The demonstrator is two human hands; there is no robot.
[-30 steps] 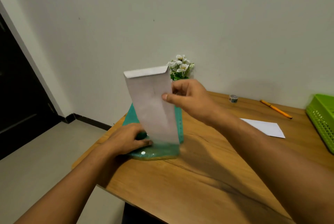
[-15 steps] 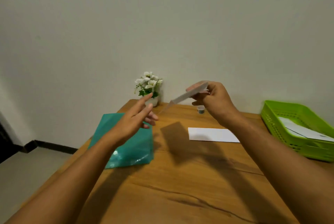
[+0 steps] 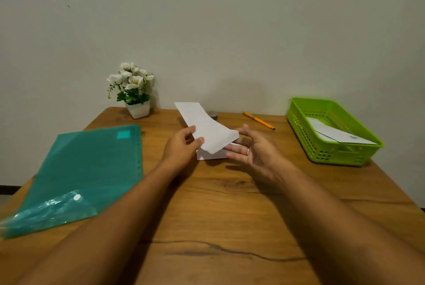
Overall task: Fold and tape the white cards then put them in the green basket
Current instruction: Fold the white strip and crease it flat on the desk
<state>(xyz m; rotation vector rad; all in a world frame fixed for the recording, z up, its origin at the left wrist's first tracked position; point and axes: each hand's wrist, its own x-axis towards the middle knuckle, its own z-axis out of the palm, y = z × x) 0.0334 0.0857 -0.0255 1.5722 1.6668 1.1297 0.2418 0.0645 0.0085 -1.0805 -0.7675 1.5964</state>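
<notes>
My forearms reach in from the bottom of the frame over the wooden table [image 3: 218,215], and a teal plastic folder [image 3: 87,169] lies flat at the lower left. At the centre, my left hand [image 3: 181,147] pinches the near end of a white card [image 3: 207,128] between thumb and fingers, holding it in the air so that it slants up and away towards the wall. My right hand [image 3: 255,151] is spread and relaxed just beside the card's right corner, gripping nothing; I cannot tell whether a fingertip touches the paper. Under the held card a second white card [image 3: 211,155] lies on the table. At the right the green basket [image 3: 333,156] holds folded cards [image 3: 345,137]. Farther back lie an orange pencil [image 3: 258,120] and a small tape roll [image 3: 212,114], partly hidden by the card, and a potted white flower [image 3: 135,91] stands against the wall at the upper left of the tabletop.
</notes>
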